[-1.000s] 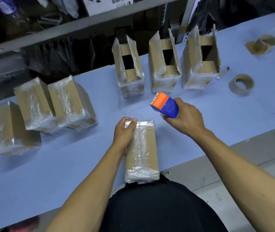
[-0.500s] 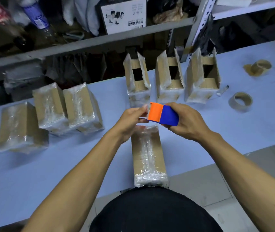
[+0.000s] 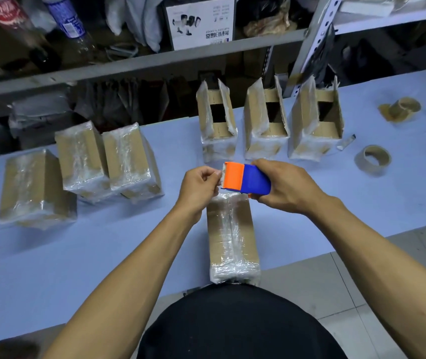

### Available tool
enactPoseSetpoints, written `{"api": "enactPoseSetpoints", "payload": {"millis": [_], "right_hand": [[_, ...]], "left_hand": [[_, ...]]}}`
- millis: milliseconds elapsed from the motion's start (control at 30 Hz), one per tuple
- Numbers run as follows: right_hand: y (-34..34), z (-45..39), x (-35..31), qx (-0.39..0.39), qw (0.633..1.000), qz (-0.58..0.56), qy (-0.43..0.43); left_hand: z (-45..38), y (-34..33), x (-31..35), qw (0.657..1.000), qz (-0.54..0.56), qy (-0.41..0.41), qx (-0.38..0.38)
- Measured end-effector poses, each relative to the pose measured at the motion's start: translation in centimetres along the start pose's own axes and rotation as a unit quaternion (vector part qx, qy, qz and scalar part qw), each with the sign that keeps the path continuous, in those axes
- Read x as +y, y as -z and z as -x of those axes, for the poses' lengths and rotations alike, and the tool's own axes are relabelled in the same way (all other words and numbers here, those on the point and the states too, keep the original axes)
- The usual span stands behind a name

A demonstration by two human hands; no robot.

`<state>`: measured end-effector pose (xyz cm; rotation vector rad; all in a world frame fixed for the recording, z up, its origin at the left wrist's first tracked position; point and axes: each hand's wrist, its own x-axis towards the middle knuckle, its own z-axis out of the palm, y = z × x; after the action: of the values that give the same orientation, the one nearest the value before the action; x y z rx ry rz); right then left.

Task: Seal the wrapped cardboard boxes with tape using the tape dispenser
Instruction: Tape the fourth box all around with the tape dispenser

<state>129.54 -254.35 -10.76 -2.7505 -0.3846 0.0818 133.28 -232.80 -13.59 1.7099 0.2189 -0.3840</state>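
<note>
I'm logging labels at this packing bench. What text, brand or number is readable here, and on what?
White box on the shelf: a line of printed characters, upside down and too blurred to quote.
Blue bottle label: small print, unreadable.
Red bottle label: pale characters, too blurred.
Tape dispenser, wrapped boxes, tape rolls: no text visible.

A pale blue tabletop (image 3: 51, 268) fills the middle of the view, its near edge running toward 4 o'clock. Beyond it, at 12 o'clock, a grey metal shelf (image 3: 155, 66) crosses the scene, carried by a perforated upright (image 3: 318, 35) at 1 o'clock; the space beneath lies in dark shadow. Light grey floor tiles (image 3: 336, 288) show at 4 o'clock.
</note>
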Motion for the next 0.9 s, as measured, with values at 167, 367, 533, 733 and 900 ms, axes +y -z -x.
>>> {"api": "enactPoseSetpoints", "payload": {"millis": [167,367,533,733,900], "right_hand": [[0.4,1.4,3.4,-0.039,0.998,0.036,-0.041],[-0.7,1.8,4.8,-0.089,0.993,0.036,-0.067],[-2.0,1.6,4.9,-0.115,0.989,0.011,-0.093],[-3.4,2.0,5.4,-0.115,0.985,0.004,-0.130],[-3.8,2.2,5.6,-0.121,0.984,-0.028,-0.129]], "left_hand": [[-0.5,4.2,-2.9,0.993,0.038,0.064,0.097],[-1.0,4.5,-6.0,0.988,0.002,0.124,0.090],[-0.9,2.8,-7.9,0.982,0.008,0.163,0.093],[-0.8,-1.2,-8.3,0.923,0.227,0.304,0.065],[-0.9,-0.2,-8.7,0.934,0.146,0.300,0.126]]}}
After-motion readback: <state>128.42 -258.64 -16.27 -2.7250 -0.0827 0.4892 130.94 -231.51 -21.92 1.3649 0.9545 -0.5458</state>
